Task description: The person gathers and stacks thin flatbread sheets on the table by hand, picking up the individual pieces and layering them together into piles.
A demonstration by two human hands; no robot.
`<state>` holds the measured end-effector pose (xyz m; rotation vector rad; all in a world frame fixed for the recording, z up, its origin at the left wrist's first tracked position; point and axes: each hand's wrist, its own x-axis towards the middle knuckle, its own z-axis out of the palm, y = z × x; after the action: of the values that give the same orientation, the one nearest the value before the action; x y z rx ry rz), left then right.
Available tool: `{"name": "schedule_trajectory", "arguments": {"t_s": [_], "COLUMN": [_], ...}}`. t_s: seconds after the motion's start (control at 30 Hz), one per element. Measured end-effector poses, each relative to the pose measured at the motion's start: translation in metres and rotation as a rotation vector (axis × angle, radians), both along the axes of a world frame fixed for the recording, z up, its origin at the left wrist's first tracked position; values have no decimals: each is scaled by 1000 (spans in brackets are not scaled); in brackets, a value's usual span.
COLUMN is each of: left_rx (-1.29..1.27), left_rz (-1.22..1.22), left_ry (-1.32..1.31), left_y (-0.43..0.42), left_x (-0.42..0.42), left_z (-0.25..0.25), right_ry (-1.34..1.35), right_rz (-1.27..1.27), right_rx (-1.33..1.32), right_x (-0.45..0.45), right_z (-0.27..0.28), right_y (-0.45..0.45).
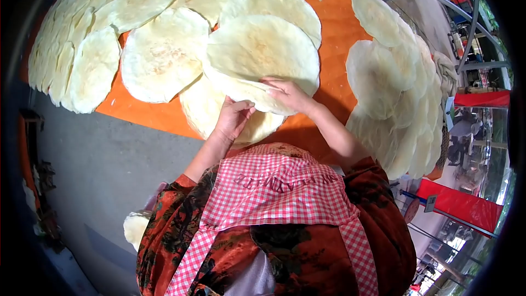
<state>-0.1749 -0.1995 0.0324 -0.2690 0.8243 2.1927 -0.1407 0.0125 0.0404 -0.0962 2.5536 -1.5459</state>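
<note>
A large, thin, pale round flatbread (pixel 263 49) with faint brown spots lies near the middle of the orange cloth. Its near edge is curled up towards me. My left hand (pixel 234 118) pinches that near edge between thumb and fingers. Just to the right, my right hand (pixel 287 96) grips the same edge, fingers over the top, its thumb hidden. Beneath my hands another flatbread (pixel 203 109) shows in part. A further flatbread (pixel 164 55) lies to the left, and one more (pixel 285 5) overlaps behind.
Many overlapping flatbreads (pixel 60 49) cover the far left of the orange cloth (pixel 148 118). More hang in layers (pixel 394 104) along the right edge. Grey floor (pixel 126 159) lies at left, with a pale stack (pixel 137 227) by my side. Metal frames and red panels (pixel 460 203) stand at right.
</note>
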Motion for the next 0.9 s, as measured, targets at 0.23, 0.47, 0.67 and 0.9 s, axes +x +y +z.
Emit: {"name": "schedule_trajectory", "arguments": {"t_s": [0.23, 0.47, 0.67, 0.9], "left_rx": [-134, -16, 8, 172], "left_rz": [76, -22, 38, 119], "left_ry": [1, 11, 31, -58], "left_y": [15, 1, 1, -13], "left_x": [5, 1, 1, -22], "left_z": [17, -1, -1, -2], "right_ry": [62, 79, -235, 196], "right_rz": [157, 98, -74, 26], "right_rx": [232, 79, -75, 380], "right_x": [6, 1, -3, 0], "right_z": [27, -1, 12, 32], "right_y": [-8, 6, 9, -20]}}
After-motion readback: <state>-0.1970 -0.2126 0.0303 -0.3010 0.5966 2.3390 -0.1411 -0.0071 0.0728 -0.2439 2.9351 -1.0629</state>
